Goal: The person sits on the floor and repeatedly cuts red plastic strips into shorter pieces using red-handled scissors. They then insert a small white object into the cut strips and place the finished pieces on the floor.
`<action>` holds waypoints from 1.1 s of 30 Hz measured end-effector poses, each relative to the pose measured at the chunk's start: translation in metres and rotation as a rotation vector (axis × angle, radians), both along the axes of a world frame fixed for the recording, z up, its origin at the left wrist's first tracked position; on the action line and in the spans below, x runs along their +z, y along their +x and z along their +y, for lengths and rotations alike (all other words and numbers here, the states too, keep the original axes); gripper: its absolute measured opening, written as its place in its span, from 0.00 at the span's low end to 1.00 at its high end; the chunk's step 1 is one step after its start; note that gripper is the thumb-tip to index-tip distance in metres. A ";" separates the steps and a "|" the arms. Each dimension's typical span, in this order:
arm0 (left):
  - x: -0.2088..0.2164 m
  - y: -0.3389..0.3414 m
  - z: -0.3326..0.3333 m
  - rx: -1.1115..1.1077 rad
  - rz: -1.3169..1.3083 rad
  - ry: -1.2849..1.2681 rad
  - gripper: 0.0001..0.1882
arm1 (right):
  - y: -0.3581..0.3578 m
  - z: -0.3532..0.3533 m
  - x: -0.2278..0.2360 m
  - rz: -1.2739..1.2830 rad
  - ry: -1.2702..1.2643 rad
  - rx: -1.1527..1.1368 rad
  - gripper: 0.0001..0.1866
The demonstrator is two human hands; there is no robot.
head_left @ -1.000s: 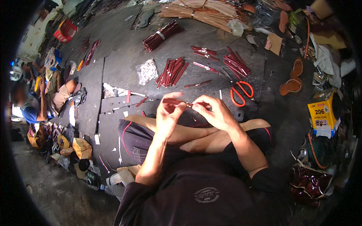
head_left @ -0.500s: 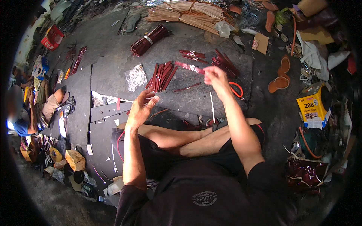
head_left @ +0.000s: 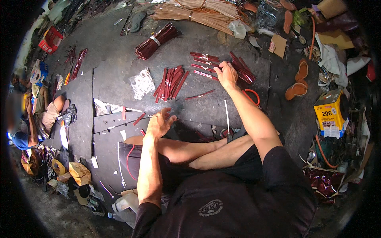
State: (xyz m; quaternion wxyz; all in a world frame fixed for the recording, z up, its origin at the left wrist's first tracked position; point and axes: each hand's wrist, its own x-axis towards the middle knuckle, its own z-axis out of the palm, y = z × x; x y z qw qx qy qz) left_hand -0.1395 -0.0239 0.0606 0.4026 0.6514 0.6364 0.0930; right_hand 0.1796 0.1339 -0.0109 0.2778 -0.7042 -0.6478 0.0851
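My right hand [head_left: 227, 75] is over the right ends of a short row of shiny dark red strips [head_left: 205, 74], its fingertips pinched on one of them. Silver glints show along these strips. My left hand [head_left: 159, 123] hovers above the mat near my shin, fingers apart and curved, with nothing in it. Beyond it lies a loose pile of dark red strips [head_left: 170, 83]. Another fanned pile of strips [head_left: 243, 68] sits just right of my right hand, partly hidden by it. A single strip [head_left: 199, 94] rests alone between the hands.
A tied dark red bundle [head_left: 156, 41] lies farther off, beside crumpled clear plastic [head_left: 143, 83]. Pale sticks [head_left: 194, 16] are stacked at the back. Sandals [head_left: 297, 90] and a yellow box [head_left: 330, 113] stand right. Another person [head_left: 29, 123] sits at the left.
My right hand has moved away from me and brought its strip to the row. My left hand has drawn back toward my legs, away from the loose pile.
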 end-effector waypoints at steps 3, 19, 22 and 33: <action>-0.001 0.002 0.003 -0.039 0.022 -0.008 0.25 | -0.001 -0.016 0.013 0.028 0.002 0.182 0.10; -0.061 0.063 0.053 0.226 -0.047 0.187 0.18 | -0.008 -0.091 0.016 -0.218 -0.084 0.580 0.03; -0.066 0.073 0.053 0.199 -0.205 0.142 0.15 | -0.007 -0.095 0.015 -0.214 -0.083 0.571 0.04; -0.079 0.070 0.061 0.234 -0.262 0.256 0.12 | 0.029 -0.076 0.044 -0.143 -0.145 0.267 0.09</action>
